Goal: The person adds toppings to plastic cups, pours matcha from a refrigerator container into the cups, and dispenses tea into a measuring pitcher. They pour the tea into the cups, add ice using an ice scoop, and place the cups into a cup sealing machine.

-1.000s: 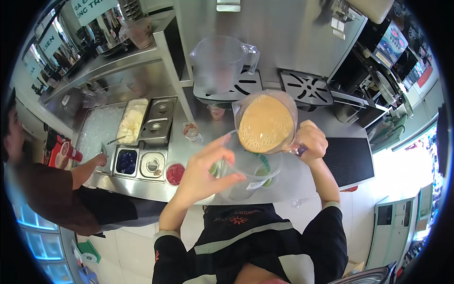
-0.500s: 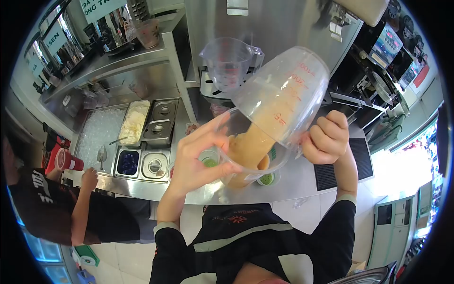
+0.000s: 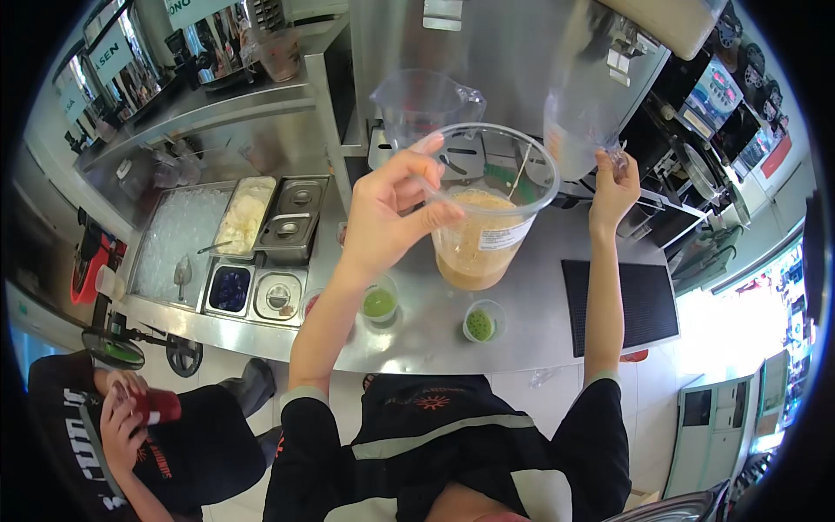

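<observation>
My left hand (image 3: 402, 209) grips the rim of a clear plastic cup (image 3: 478, 248) from the left, thumb outside. Tan frothy liquid fills the cup's lower part, and a white label sits on its side. My right hand (image 3: 615, 187) is closed on the handle of a clear measuring jug (image 3: 581, 135), held up at the right by the steel wall. The jug is blurred, with a thin tan residue showing. Below the cup, two small cups stand on the counter: one with green liquid (image 3: 379, 300), one with green contents and dark specks (image 3: 480, 324).
Another clear measuring jug (image 3: 422, 104) stands at the back. On the left are an ice bin (image 3: 183, 239), a tray of pale yellow food (image 3: 246, 217) and lidded steel pans (image 3: 290, 230). A black mat (image 3: 619, 304) lies right. A co-worker (image 3: 165, 435) holds a red cup at lower left.
The jug has swung from tilted over the cup to up and right, and pouring has stopped. The cup is now more upright and slightly higher. The co-worker has moved down and back from the counter.
</observation>
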